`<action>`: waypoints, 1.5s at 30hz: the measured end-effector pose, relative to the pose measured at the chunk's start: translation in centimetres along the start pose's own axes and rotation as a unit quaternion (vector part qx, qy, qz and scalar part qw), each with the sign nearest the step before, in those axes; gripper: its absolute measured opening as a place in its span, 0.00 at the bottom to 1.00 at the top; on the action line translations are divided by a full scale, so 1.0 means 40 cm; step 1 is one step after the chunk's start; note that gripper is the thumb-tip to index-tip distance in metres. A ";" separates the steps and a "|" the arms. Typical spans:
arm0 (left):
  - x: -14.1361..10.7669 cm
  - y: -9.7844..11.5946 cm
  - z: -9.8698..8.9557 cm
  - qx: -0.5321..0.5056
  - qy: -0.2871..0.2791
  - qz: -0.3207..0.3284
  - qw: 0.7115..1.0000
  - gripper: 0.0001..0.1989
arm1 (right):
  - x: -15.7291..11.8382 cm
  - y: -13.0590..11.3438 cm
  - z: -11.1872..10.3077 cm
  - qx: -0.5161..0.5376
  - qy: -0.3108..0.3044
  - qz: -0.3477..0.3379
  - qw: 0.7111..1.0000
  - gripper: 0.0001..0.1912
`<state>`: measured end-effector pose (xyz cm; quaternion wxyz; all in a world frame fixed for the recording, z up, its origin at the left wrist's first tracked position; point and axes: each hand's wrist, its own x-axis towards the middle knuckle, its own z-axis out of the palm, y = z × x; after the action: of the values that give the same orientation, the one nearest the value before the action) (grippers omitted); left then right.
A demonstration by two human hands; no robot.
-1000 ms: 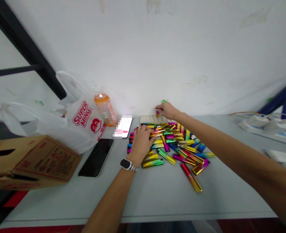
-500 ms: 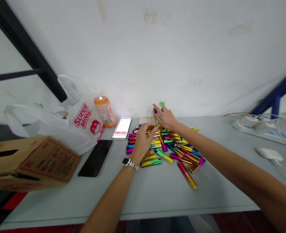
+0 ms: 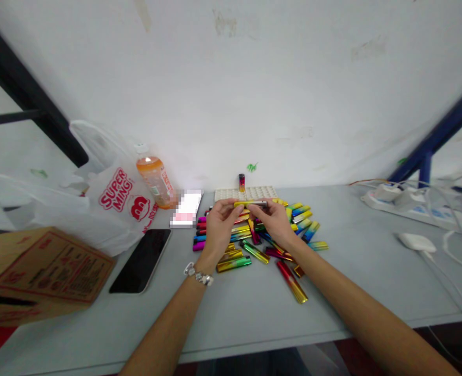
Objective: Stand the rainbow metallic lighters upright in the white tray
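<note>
L hand (image 3: 222, 230) & R hand (image 3: 277, 222), fingers nearly closed, pinch 1 yellow lighter (image 3: 250, 203) by its 2 ends, above lighter pile (image 3: 256, 253); 1 lighter upright on tray (image 3: 260, 193) w/ holes.

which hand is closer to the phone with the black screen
Left. The left hand is to the right of the black-screened phone and slightly farther back; the right hand is beyond it, farther right.

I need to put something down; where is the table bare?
Right of the lighters, up to the white charger; also the tabletop between left arm and right arm. Crowded: among the lighters, and left, with carton, bag, bottle and black phone.
</note>
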<state>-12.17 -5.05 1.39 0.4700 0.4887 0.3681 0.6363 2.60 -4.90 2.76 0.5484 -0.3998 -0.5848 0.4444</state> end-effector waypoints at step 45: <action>-0.029 0.017 -0.002 0.355 -0.132 0.157 0.912 0.14 | -0.029 0.001 0.000 0.158 0.015 0.156 0.975 0.35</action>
<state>-12.33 -6.36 1.70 0.2036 0.7543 0.4225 0.4595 2.67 -6.01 2.40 0.5370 -0.4012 -0.4291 0.6055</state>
